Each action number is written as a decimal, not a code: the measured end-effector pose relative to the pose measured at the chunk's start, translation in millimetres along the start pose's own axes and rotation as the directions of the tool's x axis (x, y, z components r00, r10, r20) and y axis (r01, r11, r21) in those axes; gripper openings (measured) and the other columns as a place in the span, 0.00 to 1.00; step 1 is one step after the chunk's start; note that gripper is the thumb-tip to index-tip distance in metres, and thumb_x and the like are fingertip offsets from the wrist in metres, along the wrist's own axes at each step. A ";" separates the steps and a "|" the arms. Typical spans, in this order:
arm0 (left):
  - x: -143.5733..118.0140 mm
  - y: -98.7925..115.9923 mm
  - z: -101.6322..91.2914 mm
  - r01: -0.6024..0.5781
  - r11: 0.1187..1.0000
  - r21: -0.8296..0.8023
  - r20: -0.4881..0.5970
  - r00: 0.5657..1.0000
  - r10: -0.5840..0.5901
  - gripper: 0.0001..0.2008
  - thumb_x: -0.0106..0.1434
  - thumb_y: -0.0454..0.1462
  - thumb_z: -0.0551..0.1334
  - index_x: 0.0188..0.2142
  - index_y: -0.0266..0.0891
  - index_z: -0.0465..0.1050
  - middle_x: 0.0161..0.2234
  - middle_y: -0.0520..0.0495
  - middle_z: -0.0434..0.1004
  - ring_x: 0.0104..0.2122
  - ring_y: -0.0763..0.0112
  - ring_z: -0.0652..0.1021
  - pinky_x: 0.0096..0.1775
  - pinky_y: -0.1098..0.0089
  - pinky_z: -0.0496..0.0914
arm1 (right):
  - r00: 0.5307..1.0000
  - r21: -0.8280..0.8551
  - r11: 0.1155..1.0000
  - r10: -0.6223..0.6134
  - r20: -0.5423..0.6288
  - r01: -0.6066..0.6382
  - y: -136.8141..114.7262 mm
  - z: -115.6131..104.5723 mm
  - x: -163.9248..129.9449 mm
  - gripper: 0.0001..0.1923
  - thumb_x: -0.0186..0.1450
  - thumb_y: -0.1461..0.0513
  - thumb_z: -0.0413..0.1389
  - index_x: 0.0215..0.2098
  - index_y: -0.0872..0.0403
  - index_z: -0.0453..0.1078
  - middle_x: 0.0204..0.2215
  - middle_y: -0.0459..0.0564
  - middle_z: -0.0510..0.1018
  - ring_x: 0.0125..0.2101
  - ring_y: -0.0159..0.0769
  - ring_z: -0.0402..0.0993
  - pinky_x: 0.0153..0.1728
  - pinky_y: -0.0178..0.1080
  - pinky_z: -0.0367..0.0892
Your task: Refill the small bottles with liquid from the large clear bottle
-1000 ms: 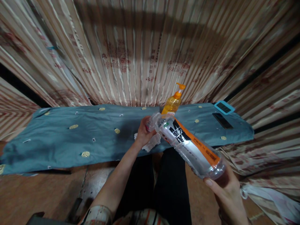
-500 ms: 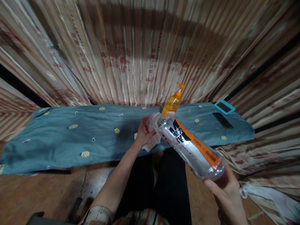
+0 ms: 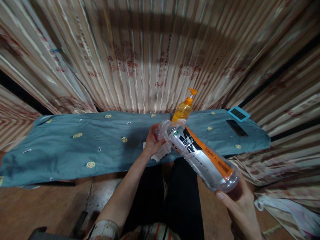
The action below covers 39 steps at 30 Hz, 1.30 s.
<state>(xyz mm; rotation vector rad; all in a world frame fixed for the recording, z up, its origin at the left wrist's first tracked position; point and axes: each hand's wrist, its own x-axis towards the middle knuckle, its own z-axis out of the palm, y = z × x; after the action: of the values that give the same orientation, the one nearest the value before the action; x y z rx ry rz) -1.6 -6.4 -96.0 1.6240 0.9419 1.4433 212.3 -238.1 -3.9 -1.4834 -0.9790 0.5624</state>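
Barely anything is shifting: right hand is cupping the tilted bottle's base, left hand fingers clamping its cap end above the table's near edge, steadying both ends.

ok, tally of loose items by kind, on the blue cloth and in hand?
Bottles: 2, the clear drink bottle in both hands and the orange pump bottle
Phones: 1, black phone
Blue-framed devices: 1
White wipes: 1
Total: 5

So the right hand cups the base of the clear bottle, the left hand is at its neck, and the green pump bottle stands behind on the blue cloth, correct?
Not quite: the pump bottle is orange, not green, as the head view shows. The right hand does cup the clear bottle base, the left hand is at its neck, over the blue cloth.
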 end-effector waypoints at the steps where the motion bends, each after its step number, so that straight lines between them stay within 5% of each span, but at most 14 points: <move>1: 0.1 0.1 0.1 0.004 1.000 -0.001 0.002 1.000 -0.004 0.37 0.52 0.47 0.76 0.57 0.42 0.65 0.56 0.39 0.75 0.57 0.53 0.76 0.61 0.51 0.69 | 1.000 0.016 1.000 0.006 -0.014 -0.006 -0.6 0.9 -0.1 0.42 0.45 0.54 0.77 0.56 0.51 0.73 0.49 0.53 0.85 0.47 0.51 0.83 0.45 0.42 0.78; 13: 1.4 3.8 -3.3 -0.002 0.998 0.056 0.007 1.000 0.001 0.36 0.52 0.45 0.75 0.56 0.43 0.65 0.55 0.42 0.76 0.55 0.54 0.77 0.59 0.54 0.70 | 0.999 0.044 0.999 -0.033 -0.008 0.033 -6.9 4.3 0.3 0.37 0.46 0.58 0.76 0.54 0.51 0.74 0.48 0.52 0.86 0.46 0.47 0.85 0.44 0.40 0.80; 23: 3.2 -0.1 -2.2 -0.023 0.999 0.035 -0.011 1.000 0.023 0.36 0.50 0.46 0.77 0.55 0.42 0.66 0.55 0.41 0.77 0.56 0.54 0.77 0.60 0.54 0.70 | 0.999 0.157 0.987 -0.043 0.022 0.039 -4.0 4.6 -0.6 0.38 0.47 0.63 0.77 0.56 0.48 0.76 0.50 0.44 0.86 0.47 0.34 0.85 0.46 0.27 0.76; 39: 4.5 -2.7 -0.8 0.003 0.999 0.033 -0.007 1.000 -0.003 0.37 0.48 0.38 0.77 0.56 0.42 0.66 0.55 0.43 0.76 0.56 0.54 0.77 0.60 0.54 0.70 | 0.997 0.169 0.983 -0.080 0.017 0.076 -9.5 9.4 -0.7 0.36 0.47 0.65 0.76 0.53 0.46 0.77 0.47 0.42 0.87 0.44 0.34 0.85 0.44 0.29 0.78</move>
<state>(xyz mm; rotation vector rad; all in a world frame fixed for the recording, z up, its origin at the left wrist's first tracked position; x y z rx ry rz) -2.2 -1.1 -96.4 1.6418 0.9768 1.4394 201.9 -234.0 3.5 -1.2850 -0.9794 0.5924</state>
